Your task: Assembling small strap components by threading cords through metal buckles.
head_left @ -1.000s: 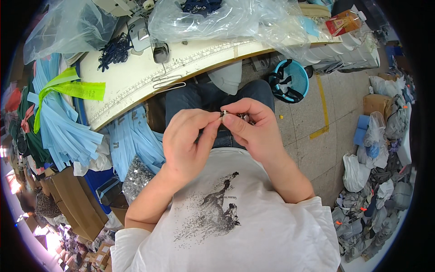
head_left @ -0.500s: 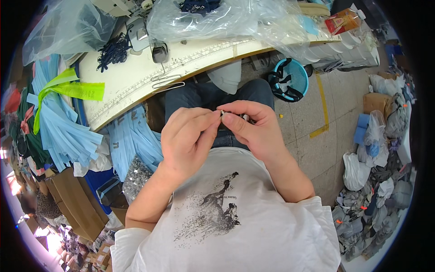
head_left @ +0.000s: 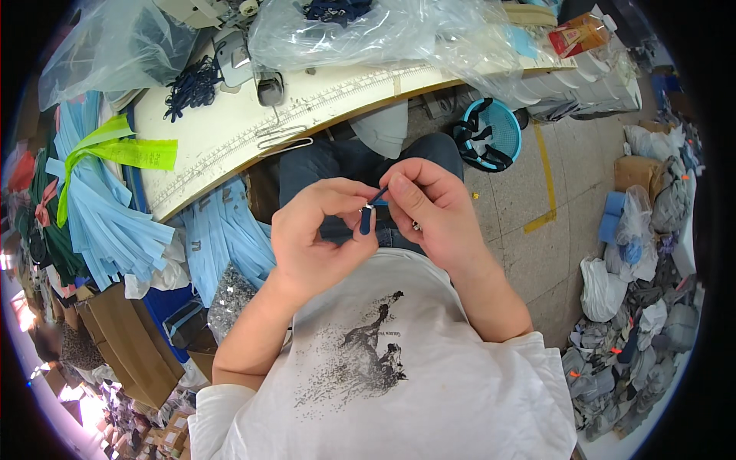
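Note:
Above my lap, both hands work on a short navy fabric strap [head_left: 366, 222] with a small shiny metal piece at its bend. My left hand [head_left: 318, 234] pinches the strap between thumb and fingertips, one end lying along the thumb. My right hand [head_left: 435, 215] grips the other end between thumb and forefinger. More small metal pieces [head_left: 416, 226] peek out under the curled fingers of the right hand. A tangle of similar navy straps [head_left: 192, 88] lies on the white table [head_left: 330, 102] beyond my hands.
Light blue strips [head_left: 115, 207] and a bright green strip [head_left: 153, 153] hang off the table's left side. Clear plastic bags [head_left: 345, 38] cover its far part, near a bottle [head_left: 581, 36]. A blue basket [head_left: 502, 138] stands on the floor right. Piled fabric pieces [head_left: 621, 368] lie far right.
My hands have moved slightly apart and the left has opened out from the close pinch. The navy strap now shows between them; before, mostly small metal pieces showed at the fingertips.

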Demonstrator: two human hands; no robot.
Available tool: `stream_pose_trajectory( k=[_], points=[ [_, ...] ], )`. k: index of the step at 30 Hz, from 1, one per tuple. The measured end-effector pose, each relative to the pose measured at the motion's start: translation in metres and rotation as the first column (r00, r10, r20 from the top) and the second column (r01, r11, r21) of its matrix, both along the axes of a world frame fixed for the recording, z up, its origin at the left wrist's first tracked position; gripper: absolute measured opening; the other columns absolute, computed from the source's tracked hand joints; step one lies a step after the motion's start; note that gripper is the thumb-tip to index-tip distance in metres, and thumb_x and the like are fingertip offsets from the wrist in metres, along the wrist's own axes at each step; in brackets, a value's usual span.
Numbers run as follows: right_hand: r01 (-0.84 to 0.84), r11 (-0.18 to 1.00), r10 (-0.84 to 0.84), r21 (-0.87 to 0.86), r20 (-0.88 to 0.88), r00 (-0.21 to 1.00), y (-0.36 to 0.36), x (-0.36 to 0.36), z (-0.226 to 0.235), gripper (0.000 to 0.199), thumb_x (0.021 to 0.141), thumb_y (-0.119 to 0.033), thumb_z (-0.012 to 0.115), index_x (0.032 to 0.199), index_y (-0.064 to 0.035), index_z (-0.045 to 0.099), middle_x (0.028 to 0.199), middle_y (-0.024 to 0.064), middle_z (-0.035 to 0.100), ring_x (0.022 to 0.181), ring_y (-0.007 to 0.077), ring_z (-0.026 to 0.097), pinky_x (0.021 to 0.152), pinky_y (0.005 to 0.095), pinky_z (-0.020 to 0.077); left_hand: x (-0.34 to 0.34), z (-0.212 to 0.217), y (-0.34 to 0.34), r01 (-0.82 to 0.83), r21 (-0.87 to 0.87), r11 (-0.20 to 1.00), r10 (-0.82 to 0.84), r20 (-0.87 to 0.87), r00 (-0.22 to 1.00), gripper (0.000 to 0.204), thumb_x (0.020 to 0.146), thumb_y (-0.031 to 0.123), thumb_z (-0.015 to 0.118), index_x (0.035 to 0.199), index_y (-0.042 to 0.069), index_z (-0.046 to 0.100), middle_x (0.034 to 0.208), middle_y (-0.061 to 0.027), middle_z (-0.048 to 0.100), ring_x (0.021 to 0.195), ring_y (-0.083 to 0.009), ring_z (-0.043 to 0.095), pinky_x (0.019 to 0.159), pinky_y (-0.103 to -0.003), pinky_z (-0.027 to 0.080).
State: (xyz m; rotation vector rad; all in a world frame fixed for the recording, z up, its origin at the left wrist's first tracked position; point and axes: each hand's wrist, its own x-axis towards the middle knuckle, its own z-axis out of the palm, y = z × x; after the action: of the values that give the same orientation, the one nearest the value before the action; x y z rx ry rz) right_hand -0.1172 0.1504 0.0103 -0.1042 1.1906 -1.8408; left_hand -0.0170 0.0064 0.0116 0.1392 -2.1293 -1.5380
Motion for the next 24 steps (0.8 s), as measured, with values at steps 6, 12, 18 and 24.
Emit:
stream_pose_trajectory(
  k=[6, 12, 18, 24],
  points=[
    [0.054, 0.998, -0.055, -0.021, -0.016, 0.998, 0.001, -0.002, -0.001, 0.016, 0.094, -0.012, 0.061, 0.106, -0.0023, 0.061, 0.078, -0.0026, 0.057, 0.054, 0.0008, 0.041, 0.043, 0.0166, 0.0273, -0.001, 0.0, -0.01, 0.174, 0.093, 0.98, -0.175, 0.009, 0.984, 0.027, 0.07, -0.017, 0.06, 0.094, -0.003, 0.061, 0.095, -0.0146, 0.061, 0.082, -0.0196, 0.061, 0.07, -0.027, 0.051],
    [0.042, 0.996, -0.048, -0.085, -0.069, 0.996, 0.006, -0.003, 0.002, 0.016, 0.09, -0.005, 0.064, 0.105, -0.0013, 0.062, 0.08, -0.003, 0.058, 0.055, -0.0003, 0.041, 0.043, 0.0164, 0.0268, 0.001, 0.0, -0.008, 0.149, 0.184, 0.972, -0.156, 0.024, 0.988, 0.028, 0.071, -0.009, 0.073, 0.097, -0.001, 0.066, 0.085, -0.0078, 0.064, 0.067, -0.0112, 0.058, 0.06, -0.021, 0.047],
    [-0.027, 0.998, 0.011, -0.053, -0.275, 0.961, 0.008, -0.003, 0.002, 0.013, 0.086, -0.002, 0.068, 0.098, -0.001, 0.065, 0.083, -0.0026, 0.059, 0.067, 0.001, 0.05, 0.054, 0.0163, 0.0372, 0.003, 0.001, -0.016, 0.201, 0.28, 0.939, -0.273, 0.249, 0.929, 0.022, 0.079, -0.005, 0.072, 0.1, 0.001, 0.066, 0.086, -0.0028, 0.063, 0.071, -0.0053, 0.054, 0.063, -0.02, 0.045],
    [-0.038, 0.993, -0.039, -0.114, -0.599, 0.8, 0.007, -0.007, -0.003, 0.012, 0.086, -0.001, 0.068, 0.097, -0.0011, 0.064, 0.086, -0.0019, 0.059, 0.075, 0.0024, 0.051, 0.061, 0.0173, 0.0404, 0.005, 0.011, -0.011, 0.076, 0.622, 0.779, -0.308, 0.274, 0.911, 0.014, 0.081, -0.005, 0.071, 0.093, -0.001, 0.064, 0.085, -0.0026, 0.063, 0.072, -0.0044, 0.057, 0.063, -0.018, 0.045]
  ],
)
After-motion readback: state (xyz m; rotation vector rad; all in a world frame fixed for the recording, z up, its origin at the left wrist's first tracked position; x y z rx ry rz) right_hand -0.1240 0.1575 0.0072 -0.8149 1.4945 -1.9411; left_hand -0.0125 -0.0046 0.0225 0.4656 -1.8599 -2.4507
